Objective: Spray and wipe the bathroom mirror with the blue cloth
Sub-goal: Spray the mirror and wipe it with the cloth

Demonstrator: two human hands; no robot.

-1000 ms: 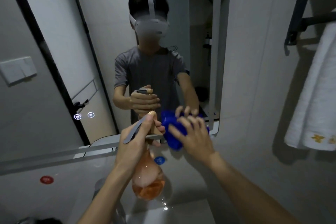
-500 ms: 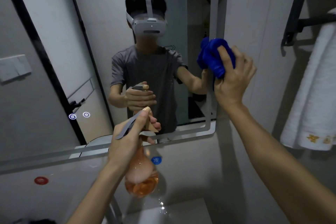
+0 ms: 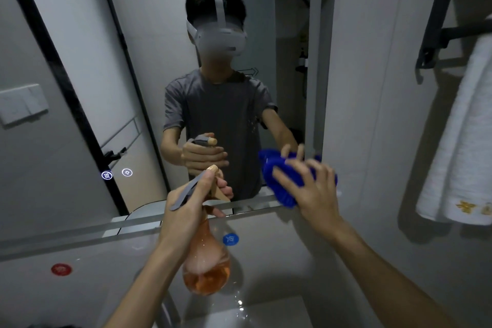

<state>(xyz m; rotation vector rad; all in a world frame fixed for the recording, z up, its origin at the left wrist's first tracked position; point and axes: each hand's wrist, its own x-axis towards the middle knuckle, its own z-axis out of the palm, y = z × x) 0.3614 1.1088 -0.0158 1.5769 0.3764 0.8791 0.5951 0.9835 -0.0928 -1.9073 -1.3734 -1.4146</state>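
The bathroom mirror (image 3: 138, 66) fills the wall ahead and reflects a person in a grey shirt. My right hand (image 3: 310, 192) presses the bunched blue cloth (image 3: 282, 181) against the mirror's lower right corner, fingers spread over it. My left hand (image 3: 186, 208) holds a spray bottle (image 3: 206, 271) of orange liquid by its neck, nozzle aimed at the glass, a finger on the trigger. The bottle hangs over the basin.
A white towel (image 3: 460, 141) hangs from a black rack (image 3: 439, 26) on the right wall. A white basin (image 3: 266, 314) lies below. Two lit touch buttons (image 3: 117, 173) glow in the mirror's lower left. A red sticker (image 3: 61, 269) and a blue sticker (image 3: 230, 239) sit under the mirror.
My right hand has swept the blue cloth down from the mirror's upper right edge to its lower right corner. The left hand and the spray bottle have barely moved.
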